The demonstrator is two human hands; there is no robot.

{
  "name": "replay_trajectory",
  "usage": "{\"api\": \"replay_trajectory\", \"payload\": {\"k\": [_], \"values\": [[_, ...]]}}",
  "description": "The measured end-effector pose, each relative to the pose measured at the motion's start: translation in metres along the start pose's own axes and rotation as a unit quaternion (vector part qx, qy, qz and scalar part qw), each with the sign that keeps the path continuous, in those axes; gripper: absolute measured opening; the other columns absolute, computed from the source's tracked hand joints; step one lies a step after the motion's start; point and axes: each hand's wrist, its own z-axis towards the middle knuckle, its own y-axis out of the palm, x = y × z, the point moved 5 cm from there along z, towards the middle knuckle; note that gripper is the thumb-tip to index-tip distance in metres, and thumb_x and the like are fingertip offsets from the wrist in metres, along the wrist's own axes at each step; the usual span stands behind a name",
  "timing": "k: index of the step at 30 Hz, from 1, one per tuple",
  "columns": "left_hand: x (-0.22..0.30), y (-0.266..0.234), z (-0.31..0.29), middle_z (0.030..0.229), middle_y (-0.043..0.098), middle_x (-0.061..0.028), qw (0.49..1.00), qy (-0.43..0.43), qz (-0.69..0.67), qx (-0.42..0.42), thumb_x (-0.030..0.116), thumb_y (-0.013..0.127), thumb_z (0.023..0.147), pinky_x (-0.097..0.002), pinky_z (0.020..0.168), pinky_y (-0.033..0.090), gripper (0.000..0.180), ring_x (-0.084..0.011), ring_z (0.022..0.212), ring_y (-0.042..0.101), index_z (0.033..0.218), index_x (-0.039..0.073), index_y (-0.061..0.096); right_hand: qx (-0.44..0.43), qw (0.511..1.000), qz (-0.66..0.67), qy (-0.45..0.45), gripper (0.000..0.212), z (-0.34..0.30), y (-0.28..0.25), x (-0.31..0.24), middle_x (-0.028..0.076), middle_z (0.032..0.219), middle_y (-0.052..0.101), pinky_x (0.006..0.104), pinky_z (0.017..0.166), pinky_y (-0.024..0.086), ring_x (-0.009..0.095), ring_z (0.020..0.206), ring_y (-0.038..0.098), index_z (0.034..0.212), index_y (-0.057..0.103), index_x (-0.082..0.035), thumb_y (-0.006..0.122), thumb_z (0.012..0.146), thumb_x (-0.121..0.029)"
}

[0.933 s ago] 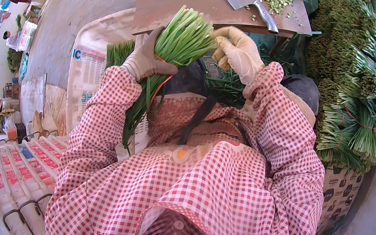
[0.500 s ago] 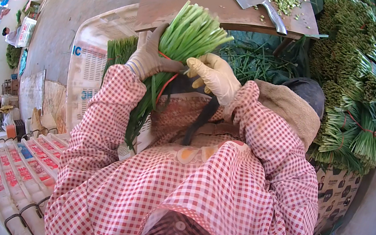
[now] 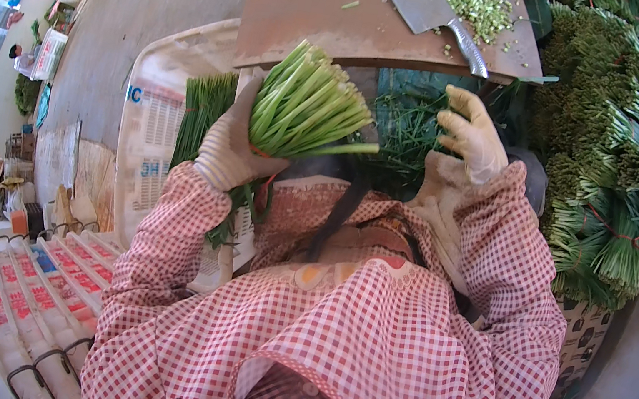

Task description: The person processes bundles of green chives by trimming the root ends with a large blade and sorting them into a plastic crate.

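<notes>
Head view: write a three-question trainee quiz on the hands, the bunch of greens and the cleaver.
1. True or false: the left hand grips the bunch of green stalks.
2. The cleaver lies on: A) the wooden cutting board B) the white crate C) the person's lap.
3. Fill in: the right hand is open and holds ____.

Key: 1 true; 2 A; 3 nothing.
</notes>
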Motion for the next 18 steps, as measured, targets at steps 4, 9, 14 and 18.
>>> {"api": "replay_trajectory", "payload": {"k": [4,9,14,18], "values": [[0.009,-0.033,0.042,0.143,0.046,-0.0107,0.992,0.121,-0.042,-0.015,0.048,0.071,0.077,-0.0389,0.118,0.023,0.099,-0.0269,0.134,0.037,0.150,0.003,0.023,-0.036,0.997,-0.055,-0.034,0.052,0.011,-0.007,-0.008,0.004,0.103,0.059,0.0284,0.077,0.046,0.012,0.088,0.052,0.115,0.059,-0.001,0.068,0.088,-0.045],[0.052,-0.062,0.110,0.125,0.054,-0.0235,0.785,0.120,0.567,0.219,0.032,0.086,0.059,-0.0438,0.100,0.044,0.111,-0.0370,0.114,0.056,0.148,0.005,0.026,0.129,0.964,-0.172,-0.155,0.033,0.038,-0.041,-0.029,0.000,0.068,0.053,0.0304,0.059,0.040,0.009,0.063,0.044,0.089,0.061,-0.002,0.066,0.092,-0.034],[0.000,-0.040,0.169,0.147,0.034,-0.0187,0.782,-0.038,0.609,0.127,0.057,0.076,0.066,-0.0497,0.112,0.027,0.118,-0.0349,0.136,0.035,0.153,0.006,0.013,0.108,0.879,-0.355,-0.301,0.027,0.030,-0.071,-0.026,0.015,0.101,0.063,0.0359,0.083,0.049,0.027,0.096,0.062,0.115,0.061,-0.004,0.053,0.089,-0.002],[0.019,-0.045,0.162,0.148,0.033,-0.0207,0.793,-0.051,0.607,0.037,0.060,0.079,0.063,-0.0496,0.112,0.030,0.121,-0.0357,0.135,0.038,0.152,0.009,0.016,0.125,0.904,-0.365,-0.184,0.027,0.042,-0.076,-0.045,0.010,0.100,0.060,0.0296,0.080,0.049,0.020,0.090,0.059,0.113,0.063,-0.005,0.061,0.086,-0.001]]}}
